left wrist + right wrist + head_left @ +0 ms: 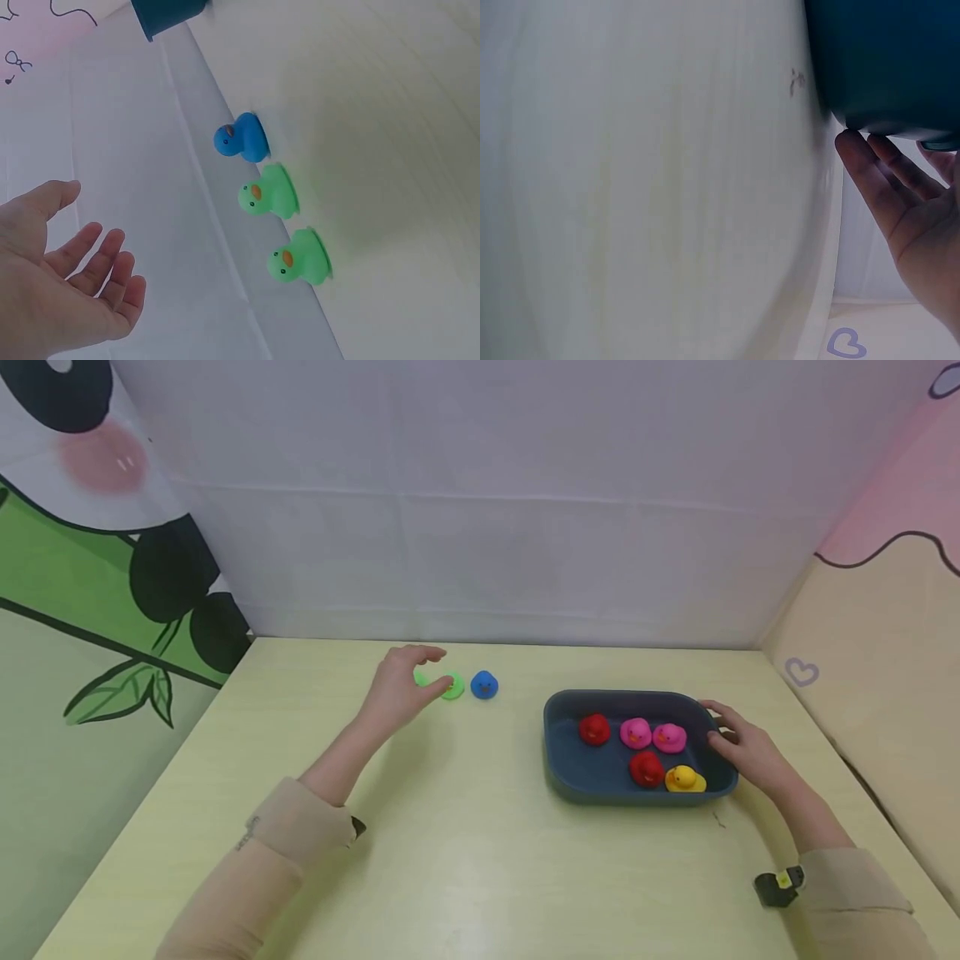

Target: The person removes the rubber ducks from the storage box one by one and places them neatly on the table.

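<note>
My left hand (pixel 401 687) hovers at the back of the table, thumb and fingers spread with nothing between them. Near it sit two green rubber ducks, one (pixel 453 687) beside the thumb and the other (pixel 302 257) mostly hidden behind the hand in the head view. To their right is a blue rubber duck (pixel 484 686). My right hand (pixel 752 755) holds the right end of a dark blue plastic basin (pixel 564 785), thumb at the rim and fingers against the outer wall. Inside lie two red ducks (pixel 594 729), two pink ducks (pixel 636 734) and a yellow duck (pixel 685 779).
The pale wooden table (pixel 480 877) meets a white cloth wall (pixel 480 560) just behind the row of ducks. Printed panels stand along the left and right sides. A small dark mark (pixel 718 820) shows on the table by the basin.
</note>
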A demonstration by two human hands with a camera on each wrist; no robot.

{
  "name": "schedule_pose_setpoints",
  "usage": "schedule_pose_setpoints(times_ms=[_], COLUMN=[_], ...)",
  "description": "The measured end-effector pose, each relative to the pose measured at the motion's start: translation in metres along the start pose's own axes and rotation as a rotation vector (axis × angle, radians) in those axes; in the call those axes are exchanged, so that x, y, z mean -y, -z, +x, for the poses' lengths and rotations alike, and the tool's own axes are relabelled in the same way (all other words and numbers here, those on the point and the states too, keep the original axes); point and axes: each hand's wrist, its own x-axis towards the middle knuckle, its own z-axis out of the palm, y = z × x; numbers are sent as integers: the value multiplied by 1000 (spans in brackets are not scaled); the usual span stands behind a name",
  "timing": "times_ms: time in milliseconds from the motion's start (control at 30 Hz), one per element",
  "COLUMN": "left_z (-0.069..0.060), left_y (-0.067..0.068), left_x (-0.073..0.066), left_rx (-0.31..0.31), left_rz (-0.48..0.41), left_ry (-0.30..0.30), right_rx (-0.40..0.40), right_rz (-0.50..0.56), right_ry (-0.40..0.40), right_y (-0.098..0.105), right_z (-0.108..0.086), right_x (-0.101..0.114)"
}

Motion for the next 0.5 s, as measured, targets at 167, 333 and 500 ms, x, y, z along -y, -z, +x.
schedule_pose_setpoints(times_ms=[167,333,500], left_z=[-3,-8,-11], left_y=[-8,-15,-22], left_x=[-13,-28,-42], left_rx=[-32,-41,-39], left_rz=[-40,-85,-131], left_ry=[-23,-36,-45], right_rx=[10,11,13], right_rz=[-4,-6,-4], right_ry=[-19,-21,-17], right_y=[0,0,0], right_z=[1,1,0], right_x=[-1,-2,-1])
